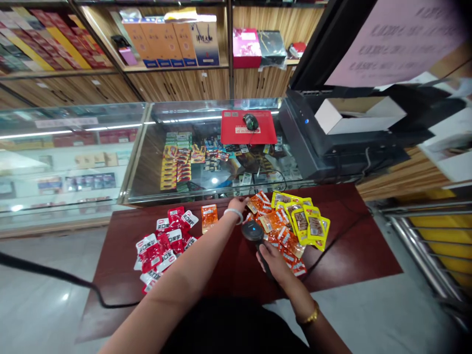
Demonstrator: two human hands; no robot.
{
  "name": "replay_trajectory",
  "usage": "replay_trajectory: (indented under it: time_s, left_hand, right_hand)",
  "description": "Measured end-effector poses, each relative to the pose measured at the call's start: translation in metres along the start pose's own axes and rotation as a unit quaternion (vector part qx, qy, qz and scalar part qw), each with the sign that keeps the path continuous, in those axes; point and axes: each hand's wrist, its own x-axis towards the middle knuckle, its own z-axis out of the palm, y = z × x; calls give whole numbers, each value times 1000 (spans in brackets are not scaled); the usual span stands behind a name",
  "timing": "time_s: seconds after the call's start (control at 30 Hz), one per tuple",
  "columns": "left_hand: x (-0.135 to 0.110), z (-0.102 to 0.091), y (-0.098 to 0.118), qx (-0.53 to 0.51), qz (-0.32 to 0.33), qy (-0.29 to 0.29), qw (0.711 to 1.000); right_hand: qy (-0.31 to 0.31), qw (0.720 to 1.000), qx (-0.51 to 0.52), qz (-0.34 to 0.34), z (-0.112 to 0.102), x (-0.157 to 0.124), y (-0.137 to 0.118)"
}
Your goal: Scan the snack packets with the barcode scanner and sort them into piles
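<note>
My right hand [272, 260] is wrapped round the handle of a black barcode scanner [252, 230], whose head points away from me over the packets. Reaching forward with a white bracelet at the wrist, my left hand [238, 204] has its fingertips closed at the left edge of an orange snack packet [258, 202]. More orange snack packets [285, 238] lie in a pile beside the scanner. Yellow snack packets [309, 221] overlap this pile on the right. A single orange packet [209, 218] lies left of my left forearm, near a heap of red and white packets [162, 246].
The packets lie on a dark red board [121, 255] before a glass display counter [147, 196]. On the glass are a red mat [228, 132] and a computer mouse [251, 121]. A black machine [313, 142] stands right, with a white box [363, 115] on it. A cable [70, 279] crosses at left.
</note>
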Motion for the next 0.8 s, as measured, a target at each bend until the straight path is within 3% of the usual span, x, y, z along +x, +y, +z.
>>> replay_trajectory:
  time_s: [0.1,0.2,0.33,0.53,0.67,0.8]
  left_hand:
    - [10,21,3,-91,-41,-7,995]
    - [9,22,-3,-113,-41,7,993]
    - [-10,-10,-27,-142,-32,35,989]
    - [-65,-69,-92,-284,-32,97,953]
    - [-95,-85,-126,-347,-41,151,925]
    - [-110,-87,-142,-356,-58,170,917]
  right_hand:
    - [20,999,41,16,-7,-6,1]
    - [31,998,44,12,-10,-11,0]
    - [25,999,44,4,-10,-13,-2]
    - [-47,999,-14,-13,15,-3,-4]
    - [-112,991,-64,-33,42,7,-4]
    - [-160,980,-112,-45,57,15,-1]
